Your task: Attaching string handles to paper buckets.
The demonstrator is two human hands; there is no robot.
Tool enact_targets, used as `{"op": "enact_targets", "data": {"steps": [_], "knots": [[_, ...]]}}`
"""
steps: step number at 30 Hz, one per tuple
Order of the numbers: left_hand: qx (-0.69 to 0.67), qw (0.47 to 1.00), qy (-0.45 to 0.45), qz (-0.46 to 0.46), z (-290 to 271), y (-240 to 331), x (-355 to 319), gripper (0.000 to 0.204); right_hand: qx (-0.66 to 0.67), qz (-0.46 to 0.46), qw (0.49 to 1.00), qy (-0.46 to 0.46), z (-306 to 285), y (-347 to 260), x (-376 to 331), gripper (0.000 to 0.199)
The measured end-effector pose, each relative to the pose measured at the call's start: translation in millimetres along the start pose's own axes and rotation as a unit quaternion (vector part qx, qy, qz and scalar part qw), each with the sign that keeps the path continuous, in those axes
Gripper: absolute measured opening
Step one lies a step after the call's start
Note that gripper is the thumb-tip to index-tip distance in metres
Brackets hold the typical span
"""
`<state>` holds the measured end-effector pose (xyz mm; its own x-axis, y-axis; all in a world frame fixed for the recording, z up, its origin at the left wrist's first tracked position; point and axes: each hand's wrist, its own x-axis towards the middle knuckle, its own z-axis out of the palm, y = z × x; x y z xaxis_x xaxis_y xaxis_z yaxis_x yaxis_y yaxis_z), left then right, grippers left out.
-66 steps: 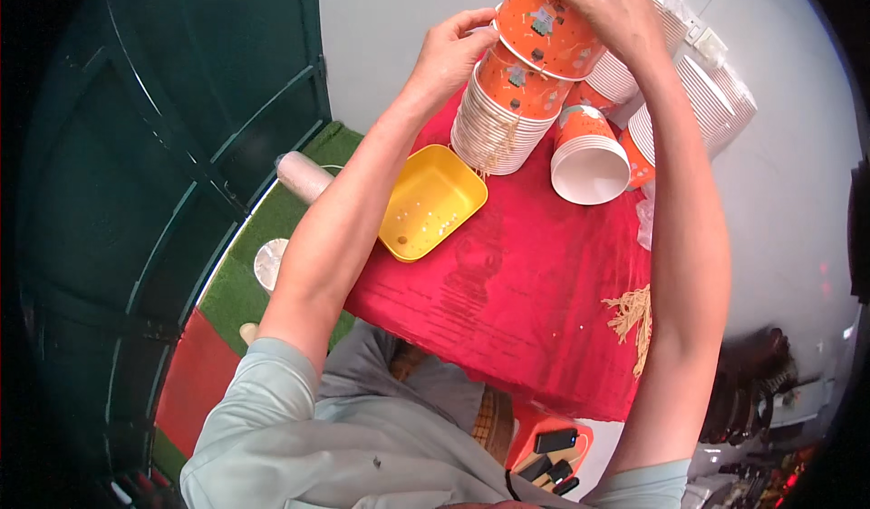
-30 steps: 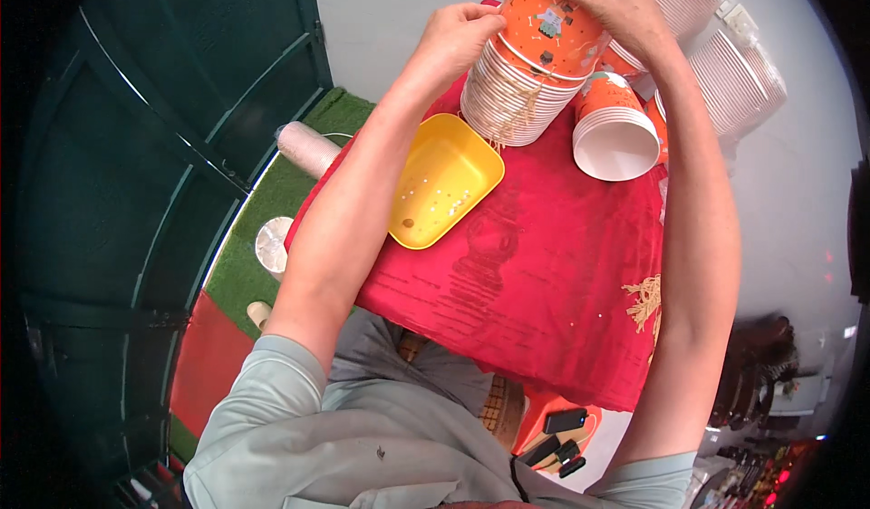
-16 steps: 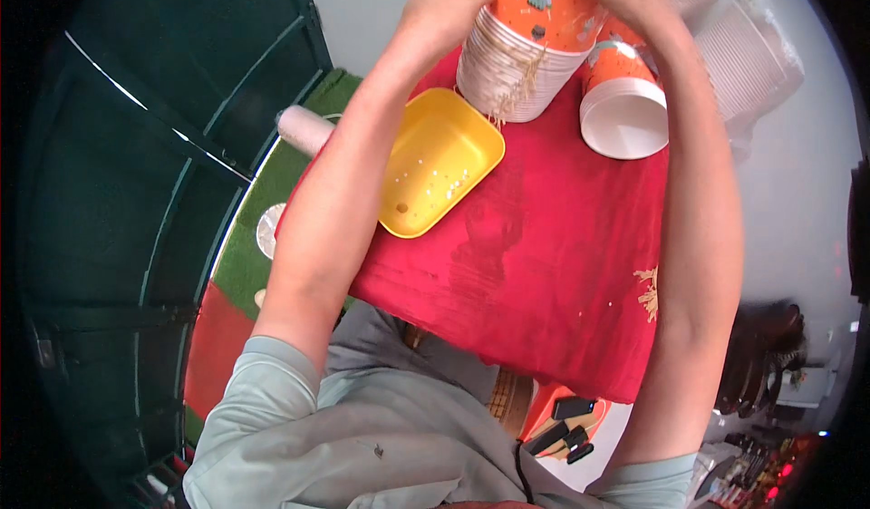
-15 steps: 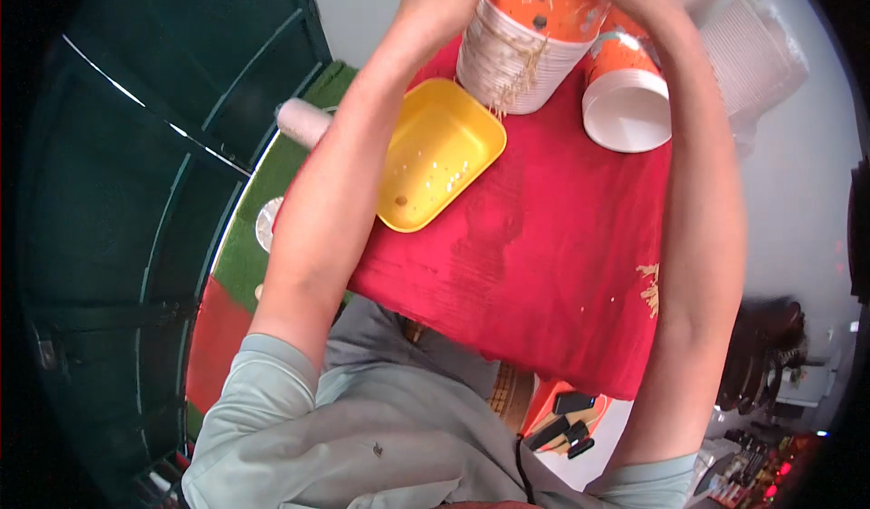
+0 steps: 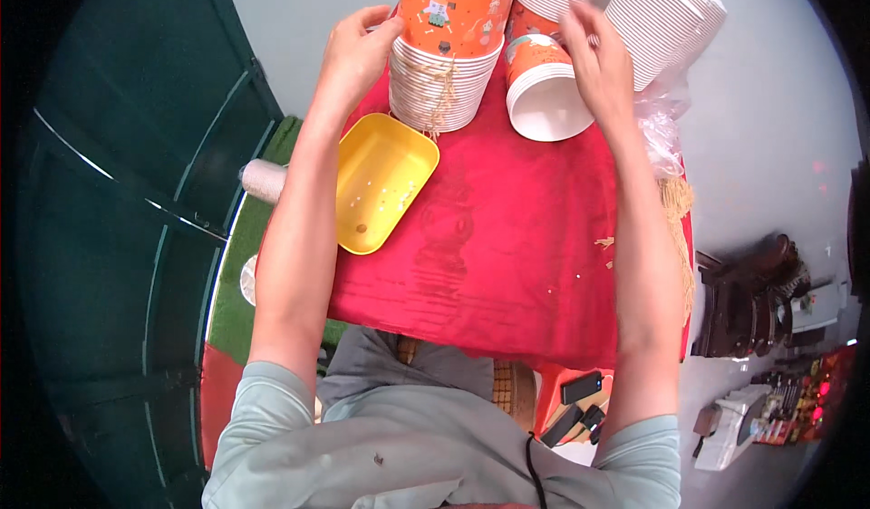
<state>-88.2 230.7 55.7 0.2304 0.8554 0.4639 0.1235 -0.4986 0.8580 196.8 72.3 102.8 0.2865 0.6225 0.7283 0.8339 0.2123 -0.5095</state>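
A tall stack of paper tubs point(image 5: 439, 87) stands at the far side of the table. Its white rims are nested below, and an orange printed tub point(image 5: 458, 15) with a green band tops it. Straw-coloured strands point(image 5: 444, 101) hang down its front. At the stack's left side is my left hand point(image 5: 355, 54), fingers loosely bent and fingertips at the orange wall; whether they touch it I cannot tell. My right hand point(image 5: 603, 69), slightly blurred, has its fingers apart and holds nothing. Close beside it a single orange tub point(image 5: 548, 101) lies on its side, white mouth facing me.
A yellow tray point(image 5: 390, 183) with white bits sits on the red cloth point(image 5: 489, 264), partly behind my left forearm. More nested white tubs point(image 5: 666, 19) stand at the back right by clear plastic point(image 5: 662, 133). Strands point(image 5: 677, 210) hang over the right edge; a twine spool point(image 5: 263, 181) lies left.
My right hand has come away from the top of the stack toward the right and nearer. My left hand has dropped lower along the stack's left side. The whole view has shifted.
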Motion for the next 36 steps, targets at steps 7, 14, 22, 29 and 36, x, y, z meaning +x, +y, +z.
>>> {"op": "enact_targets", "data": {"steps": [7, 14, 22, 29, 36], "knots": [[-0.084, 0.988, -0.040, 0.122, 4, 106, -62, 0.038, -0.201, 0.000, 0.980, 0.001, -26, 90, -118, 0.055], [0.108, 0.966, -0.219, 0.083, 126, 73, -115, 0.075, -0.076, 0.115, 0.990, 0.030, -20, 122, -146, 0.059], [0.036, 0.998, -0.047, 0.008, 194, -13, -117, 0.071, 0.138, 0.217, 0.966, 0.013, -6, 118, -165, 0.057], [0.014, 0.999, -0.013, 0.038, 208, 3, -131, 0.049, 0.177, 0.263, 0.948, 0.023, -17, 124, -161, 0.052], [-0.032, 0.999, -0.022, 0.017, 205, -8, -124, 0.033, 0.237, 0.253, 0.937, 0.051, -13, 132, -161, 0.057]]}}
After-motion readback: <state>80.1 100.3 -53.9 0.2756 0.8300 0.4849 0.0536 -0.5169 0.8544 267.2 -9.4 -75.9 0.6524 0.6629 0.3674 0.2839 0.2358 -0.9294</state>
